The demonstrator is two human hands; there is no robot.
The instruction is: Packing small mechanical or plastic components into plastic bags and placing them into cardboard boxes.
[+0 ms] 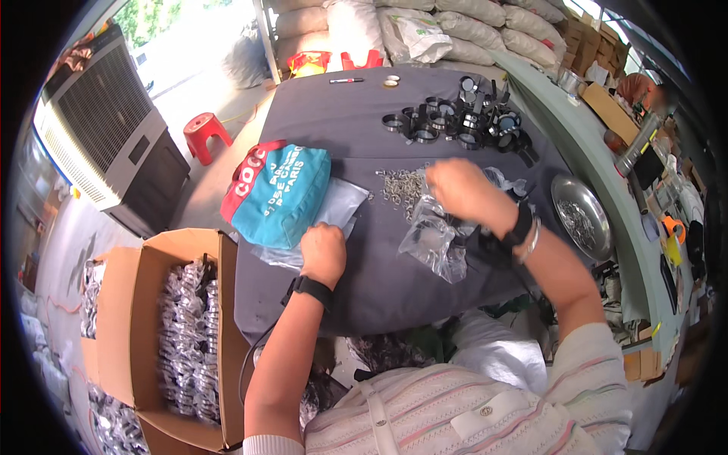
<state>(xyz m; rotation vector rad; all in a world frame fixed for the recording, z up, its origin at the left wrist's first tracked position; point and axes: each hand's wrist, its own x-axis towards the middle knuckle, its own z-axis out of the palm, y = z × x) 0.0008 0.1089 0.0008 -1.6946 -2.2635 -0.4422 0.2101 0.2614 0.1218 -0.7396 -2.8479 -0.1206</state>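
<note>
My left hand (pixel 324 246) is closed in a fist over clear plastic bags (pixel 343 203) that lie partly under a teal and red fabric bag (pixel 282 196). What its fingers hold, if anything, is hidden. My right hand (pixel 464 191) is curled with its fingertips at the edge of a pile of small metal hooks or clips (pixel 402 186). Whatever it grips there is too small to make out. Just below that hand, clear plastic bags (pixel 436 246) with something inside lie crumpled on the dark grey tablecloth (pixel 341 144).
Black round clamp-like parts (pixel 466 121) are heaped at the table's far right. A steel dish (pixel 582 216) of small metal pieces stands right. An open carton (pixel 136 318) of wrapped parts sits lower left. Beyond are a red stool (pixel 205 136), an air cooler (pixel 106 114) and stacked sacks (pixel 470 30).
</note>
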